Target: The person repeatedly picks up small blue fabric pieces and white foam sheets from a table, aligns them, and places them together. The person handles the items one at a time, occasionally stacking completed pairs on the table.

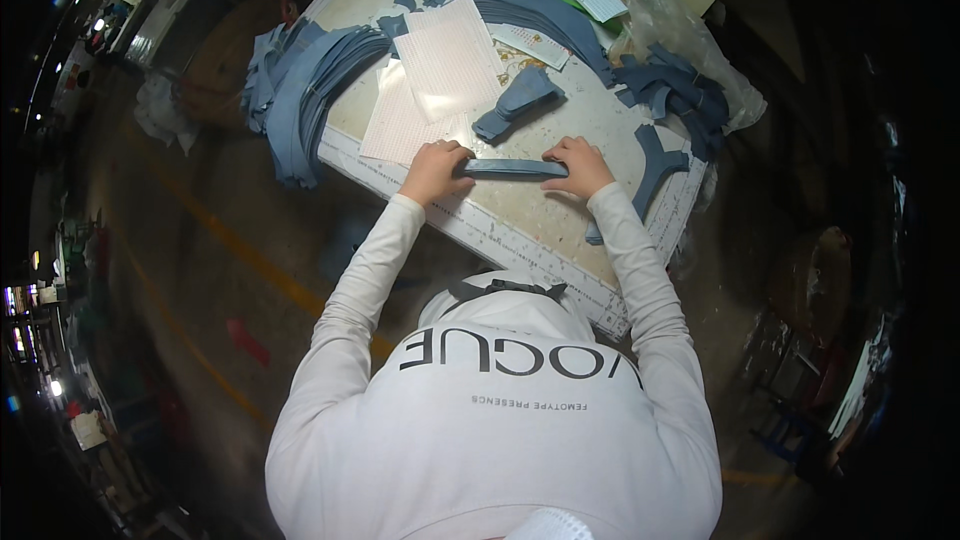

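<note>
A narrow stack of blue fabric strips (514, 169) lies crosswise near the front of the worktable. My left hand (434, 171) is closed on its left end, and my right hand (580, 167) pinches the right end. Just beyond it rests a small bundle of blue fabric pieces (520, 102), wider at its far end. Lined paper sheets (448, 60) spread beyond my left hand. To the right of my right hand, a forked blue fabric piece (657, 168) hangs toward the table's right side.
The white worktable (530, 225) has a ruler-like printed border. Curved stacks of blue fabric (330, 80) overhang its left edge, with another curved stack (545, 15) at the back. Crumpled blue pieces (680, 95) and clear plastic (660, 25) sit at the right. A brown round surface (235, 50) stands farther left.
</note>
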`<state>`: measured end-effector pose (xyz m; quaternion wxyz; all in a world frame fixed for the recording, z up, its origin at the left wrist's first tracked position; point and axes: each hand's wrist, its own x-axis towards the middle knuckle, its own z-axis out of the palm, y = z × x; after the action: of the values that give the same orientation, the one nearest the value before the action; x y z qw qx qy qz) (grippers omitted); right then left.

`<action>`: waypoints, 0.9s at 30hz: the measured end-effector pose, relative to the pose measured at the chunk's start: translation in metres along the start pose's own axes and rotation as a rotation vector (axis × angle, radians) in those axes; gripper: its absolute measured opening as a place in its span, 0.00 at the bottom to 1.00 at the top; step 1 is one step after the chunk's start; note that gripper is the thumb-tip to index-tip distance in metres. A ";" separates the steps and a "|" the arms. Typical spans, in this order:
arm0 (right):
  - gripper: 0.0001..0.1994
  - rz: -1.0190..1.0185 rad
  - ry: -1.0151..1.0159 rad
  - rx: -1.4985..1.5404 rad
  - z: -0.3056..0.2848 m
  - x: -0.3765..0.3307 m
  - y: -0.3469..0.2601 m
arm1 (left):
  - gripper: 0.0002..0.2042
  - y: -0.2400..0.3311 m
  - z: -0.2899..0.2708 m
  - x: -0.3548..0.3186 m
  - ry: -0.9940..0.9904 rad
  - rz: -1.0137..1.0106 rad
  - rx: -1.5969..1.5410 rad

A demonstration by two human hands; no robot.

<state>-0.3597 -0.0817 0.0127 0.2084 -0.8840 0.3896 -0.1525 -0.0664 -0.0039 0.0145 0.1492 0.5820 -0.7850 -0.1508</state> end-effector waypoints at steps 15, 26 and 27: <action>0.25 0.102 0.033 0.071 -0.003 -0.002 -0.017 | 0.36 -0.116 -0.020 -0.022 0.384 -0.848 0.086; 0.18 0.128 0.347 0.228 -0.041 -0.057 -0.028 | 0.11 -0.105 -0.134 -0.072 0.935 -0.618 0.169; 0.17 0.137 0.368 0.245 -0.045 -0.061 -0.029 | 0.09 -0.098 -0.149 -0.083 0.943 -0.615 0.019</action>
<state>-0.4010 -0.0296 0.0591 0.2494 -0.7809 0.4586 -0.3430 0.1027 0.0388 0.1053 0.4278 0.7897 -0.4291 0.0960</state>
